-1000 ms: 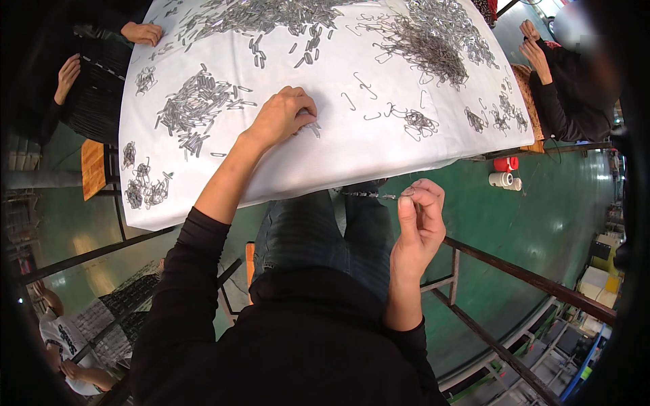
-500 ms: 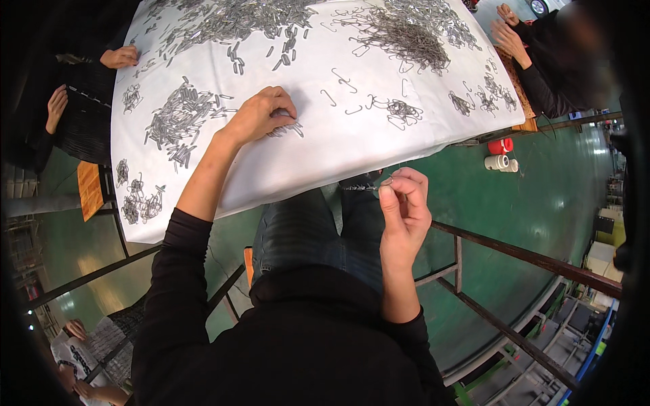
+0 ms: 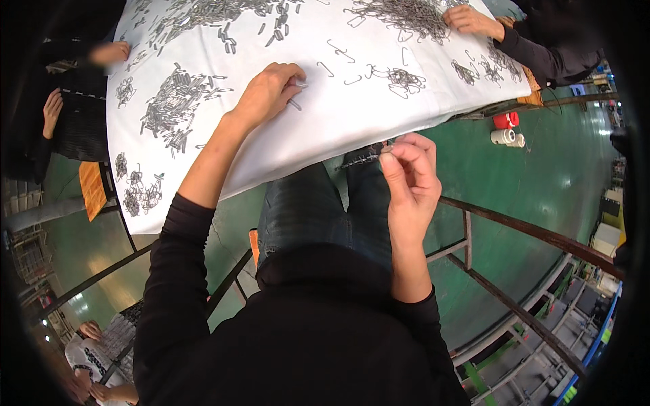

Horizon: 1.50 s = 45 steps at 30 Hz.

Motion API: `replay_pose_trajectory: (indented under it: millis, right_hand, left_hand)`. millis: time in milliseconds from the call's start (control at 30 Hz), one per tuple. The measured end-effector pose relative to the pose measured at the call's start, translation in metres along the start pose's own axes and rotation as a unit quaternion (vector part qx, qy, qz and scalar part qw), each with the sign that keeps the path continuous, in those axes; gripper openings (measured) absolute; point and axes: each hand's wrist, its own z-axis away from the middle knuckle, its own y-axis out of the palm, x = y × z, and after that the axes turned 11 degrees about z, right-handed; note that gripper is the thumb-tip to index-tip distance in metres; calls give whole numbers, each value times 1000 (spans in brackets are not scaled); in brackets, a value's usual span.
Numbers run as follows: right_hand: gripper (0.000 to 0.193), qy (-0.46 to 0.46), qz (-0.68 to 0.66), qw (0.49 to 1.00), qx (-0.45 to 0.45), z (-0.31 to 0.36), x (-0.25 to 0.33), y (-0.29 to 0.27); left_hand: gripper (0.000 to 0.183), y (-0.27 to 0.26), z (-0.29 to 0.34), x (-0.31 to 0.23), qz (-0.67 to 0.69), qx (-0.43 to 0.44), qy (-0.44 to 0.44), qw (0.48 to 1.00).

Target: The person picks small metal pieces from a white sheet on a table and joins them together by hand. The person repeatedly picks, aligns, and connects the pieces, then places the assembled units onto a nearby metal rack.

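Observation:
My left hand (image 3: 269, 95) rests on the white-covered table (image 3: 318, 128), its fingers curled and thumb drawn in. A short silver metal piece (image 3: 296, 104) lies under the fingertips, and another shows at the thumb; how many are in the grip is hidden. Beyond the table's near edge, above my lap, my right hand (image 3: 414, 177) pinches thumb against fingertips. From that pinch runs what looks like a thin wire strung with small metal pieces (image 3: 361, 158), hard to make out against the dark background. A pile of short metal pieces (image 3: 177, 101) lies left of my left hand.
Loose wire hooks (image 3: 352, 54) and a hook cluster (image 3: 406, 81) lie right of my left hand. A larger hook heap (image 3: 406, 17) is farther back, a co-worker's hand (image 3: 474, 21) at it. Another co-worker's hands (image 3: 51, 111) are at left. Bundled hooks (image 3: 143, 193) fill the near-left corner.
The view has shifted a little. Fewer metal pieces show beneath my left hand. The co-worker's hand at right has moved onto the table to the hook heap. My right hand keeps its pinch.

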Motion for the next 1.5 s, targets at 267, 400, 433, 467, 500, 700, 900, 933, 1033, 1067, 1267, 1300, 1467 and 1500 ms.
replay_pose_trajectory:
  millis: [267, 400, 433, 467, 500, 700, 900, 933, 1033, 1067, 1267, 1300, 1467, 1500]
  right_hand:
    - [10, -47, 79, 996, 21, -3, 0, 7]
    - [9, -58, 104, 993, 18, -7, 0, 9]
    - [8, -57, 109, 992, 17, -7, 0, 8]
    - [8, -59, 106, 992, 19, -7, 0, 9]
    - [8, -60, 104, 993, 21, -8, -1, 9]
    - [10, -57, 118, 991, 35, -8, -4, 10]
    - [18, 12, 89, 986, 138, -34, -24, -13]
    - [17, 32, 107, 985, 135, -50, -34, -18]
    - [22, 18, 249, 965, 75, -125, -73, -26]
    - [25, 80, 273, 956, 78, -153, -84, -24]
    - [25, 97, 607, 769, 176, -227, -109, 24]
    - [24, 83, 604, 768, 195, -227, -105, 28]
    - [18, 204, 110, 921, 313, -191, -62, 5]
    - [16, 221, 9, 923, 314, -175, -52, -4]
  left_hand:
    - [11, 20, 35, -96, 488, -52, -158, 857]
    - [11, 19, 42, -121, 498, -65, -135, 854]
    - [11, 19, 44, -123, 492, -71, -131, 858]
    - [10, 20, 45, -126, 490, -81, -126, 859]
    - [9, 20, 46, -127, 482, -87, -120, 863]
    - [10, 25, 51, -124, 446, -119, -61, 885]
    - [13, 27, 57, -121, 419, -141, -20, 897]
    - [13, 26, 58, -122, 422, -141, -14, 896]
    - [13, 23, 60, -124, 422, -127, -26, 897]
    - [13, 22, 60, -126, 419, -127, -21, 899]
    - [13, 17, 58, -137, 410, -129, -6, 903]
    - [14, 17, 57, -138, 409, -131, 0, 903]
    - [11, 18, 57, -141, 416, -126, -13, 901]
    - [11, 20, 56, -140, 411, -122, -9, 904]
